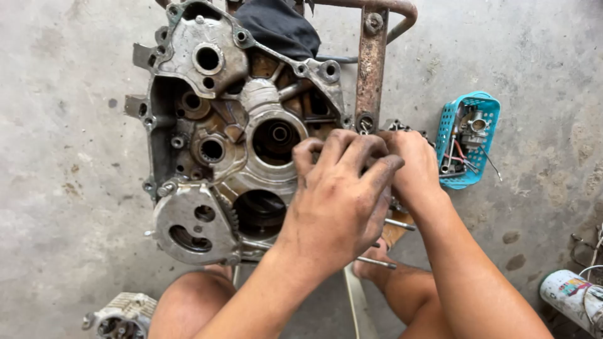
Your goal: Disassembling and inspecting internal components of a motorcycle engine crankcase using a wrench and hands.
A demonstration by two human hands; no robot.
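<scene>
A grimy aluminium engine crankcase (213, 125) with open bores and gears lies on a rusty metal stand (372, 63) in front of me. My left hand (336, 194) rests over the case's right side, fingers curled down onto its edge. Beside it, my right hand (411, 166) touches the same spot, fingers bent inward. Whatever the fingertips pinch is hidden by the hands. Long threaded studs (377, 262) stick out below my hands.
A small blue plastic basket (487, 107) holding a carburettor and small parts sits on the concrete floor at right. A dark cloth (279, 25) lies at the top. Another engine part (122, 317) lies bottom left, a spray can (568, 295) bottom right. My knees are below.
</scene>
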